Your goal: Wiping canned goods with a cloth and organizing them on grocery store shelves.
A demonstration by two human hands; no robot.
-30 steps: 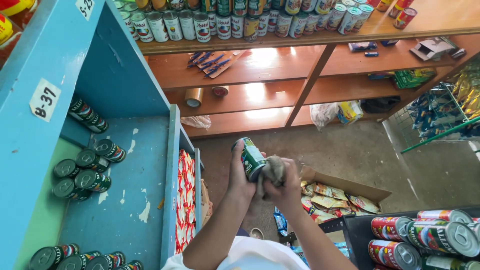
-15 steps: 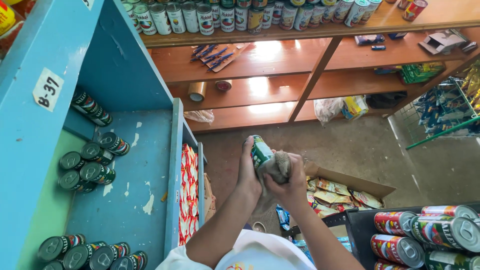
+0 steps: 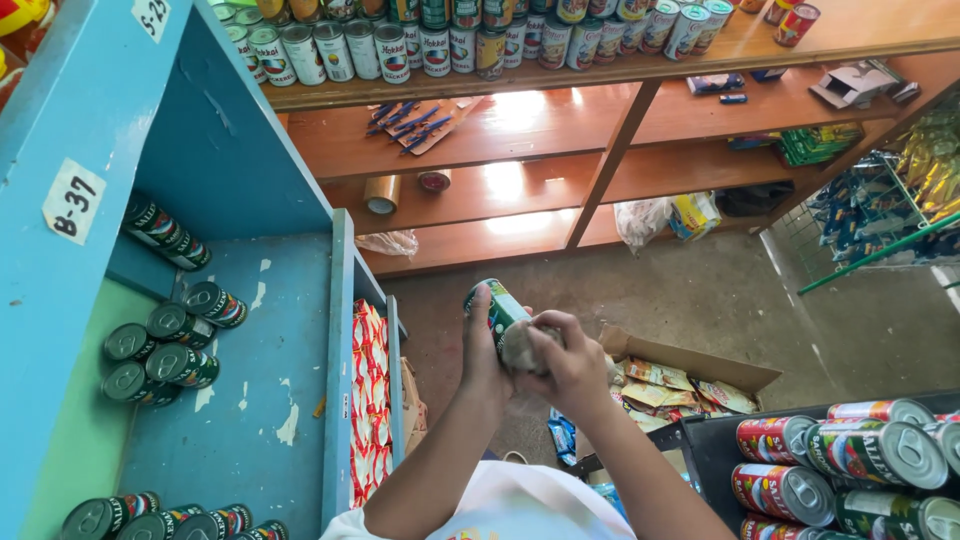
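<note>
My left hand (image 3: 483, 352) grips a green-labelled tin can (image 3: 494, 308), held tilted in front of me over the floor. My right hand (image 3: 566, 357) presses a small grey cloth (image 3: 519, 346) against the can's side. To the left stands a blue shelf unit (image 3: 262, 180) with several matching green cans (image 3: 175, 340) lying on its blue boards. At the lower right a black crate (image 3: 712, 450) holds red and green cans (image 3: 860, 455) on their sides.
Brown wooden shelves (image 3: 560, 190) run across the back, with a row of cans (image 3: 470, 40) on top, pens and tape rolls (image 3: 382, 193) below. An open cardboard box (image 3: 680, 380) of snack packets sits on the concrete floor. Red packets (image 3: 368, 400) hang beside the blue unit.
Both hands stay together on the can, which has tilted a little while the cloth moves over it. My view has shifted slightly downward and to the right.
</note>
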